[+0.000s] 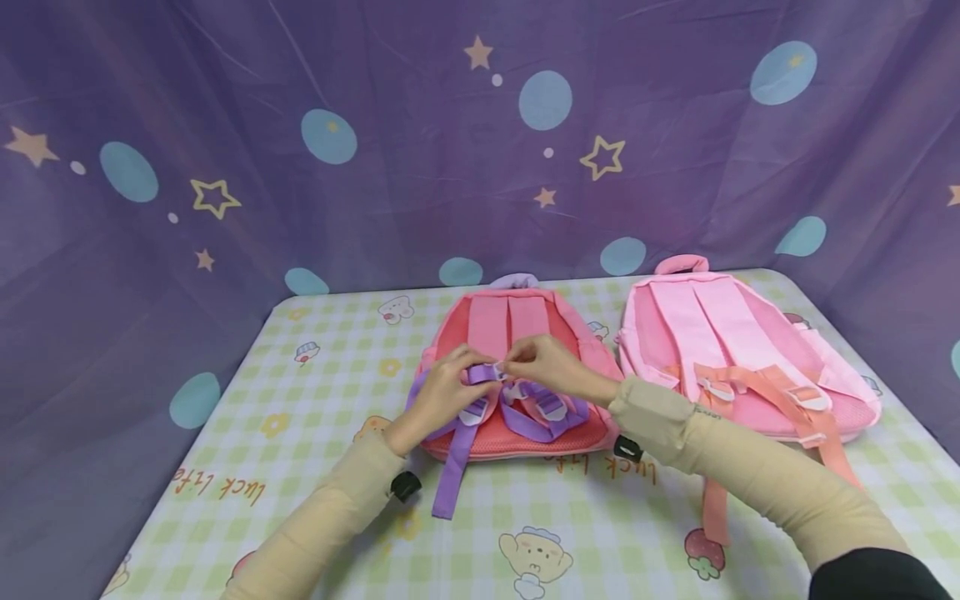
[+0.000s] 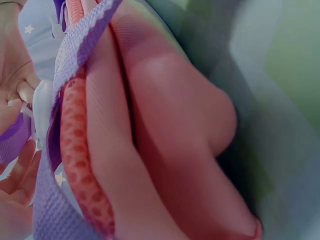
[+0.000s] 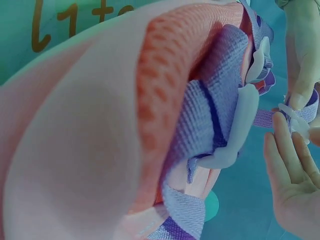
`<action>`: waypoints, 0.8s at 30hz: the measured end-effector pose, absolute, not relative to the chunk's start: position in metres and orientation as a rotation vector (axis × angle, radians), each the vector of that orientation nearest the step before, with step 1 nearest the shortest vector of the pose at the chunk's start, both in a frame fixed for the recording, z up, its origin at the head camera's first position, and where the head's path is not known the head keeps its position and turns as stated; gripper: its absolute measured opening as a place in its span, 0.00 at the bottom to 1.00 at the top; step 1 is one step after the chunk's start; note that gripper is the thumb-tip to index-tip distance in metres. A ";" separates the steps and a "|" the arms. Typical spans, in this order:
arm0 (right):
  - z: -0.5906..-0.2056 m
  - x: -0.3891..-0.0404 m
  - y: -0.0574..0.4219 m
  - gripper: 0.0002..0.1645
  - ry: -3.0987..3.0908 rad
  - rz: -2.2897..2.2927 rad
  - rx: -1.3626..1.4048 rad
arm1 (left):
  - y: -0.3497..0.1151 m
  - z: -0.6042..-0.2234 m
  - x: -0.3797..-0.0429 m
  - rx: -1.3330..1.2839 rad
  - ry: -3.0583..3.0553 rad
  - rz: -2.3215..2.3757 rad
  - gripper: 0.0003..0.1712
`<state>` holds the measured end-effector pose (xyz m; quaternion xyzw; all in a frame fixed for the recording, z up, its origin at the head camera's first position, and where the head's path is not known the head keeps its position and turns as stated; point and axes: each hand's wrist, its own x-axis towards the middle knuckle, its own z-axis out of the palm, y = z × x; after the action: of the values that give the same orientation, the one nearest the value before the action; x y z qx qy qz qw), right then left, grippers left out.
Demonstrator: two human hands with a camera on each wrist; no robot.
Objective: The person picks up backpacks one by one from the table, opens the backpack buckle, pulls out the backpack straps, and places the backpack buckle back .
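Note:
A coral backpack [image 1: 457,325] with a purple handle lies on the table, its strap side up. Above its lower part my left hand [image 1: 442,390] holds a purple strap [image 1: 482,374] between thumb and fingers. My right hand [image 1: 555,367] pinches at a small white buckle [image 3: 299,122] on that strap, close to the left fingertips. A second purple strap [image 1: 534,432] lies looped on the backpack under the right hand, with a white adjuster [image 1: 552,407]. One loose purple strap end [image 1: 450,483] hangs toward the front edge. Fingers partly cover the buckle.
To the right lies a pink backpack [image 1: 720,317] with orange straps [image 1: 772,385] and white buckles, partly behind the right forearm. A green-checked cloth [image 1: 330,467] with cartoon prints covers the table. Behind hangs a purple curtain [image 1: 420,217] with stars and blue spots.

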<state>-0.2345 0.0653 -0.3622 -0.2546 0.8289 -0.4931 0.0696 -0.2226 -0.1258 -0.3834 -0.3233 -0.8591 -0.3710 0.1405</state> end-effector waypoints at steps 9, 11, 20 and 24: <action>-0.366 -0.236 0.066 0.07 2.444 -1.547 -0.742 | -0.129 -0.384 -0.222 -0.888 -2.492 -1.074 0.12; -0.366 -0.236 0.067 0.07 2.439 -1.558 -0.737 | -0.129 -0.384 -0.221 -0.884 -2.495 -1.059 0.12; -0.368 -0.236 0.066 0.06 2.376 -1.598 -0.716 | -0.127 -0.380 -0.217 -0.796 -2.545 -1.101 0.07; -0.367 -0.235 0.066 0.04 2.392 -1.569 -0.741 | -0.124 -0.378 -0.217 -0.736 -2.573 -1.146 0.03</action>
<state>-0.2350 0.0658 -0.3671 -0.2498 0.8060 -0.5286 0.0931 -0.2174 -0.1236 -0.3782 -0.2510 -0.8780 -0.3912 0.1148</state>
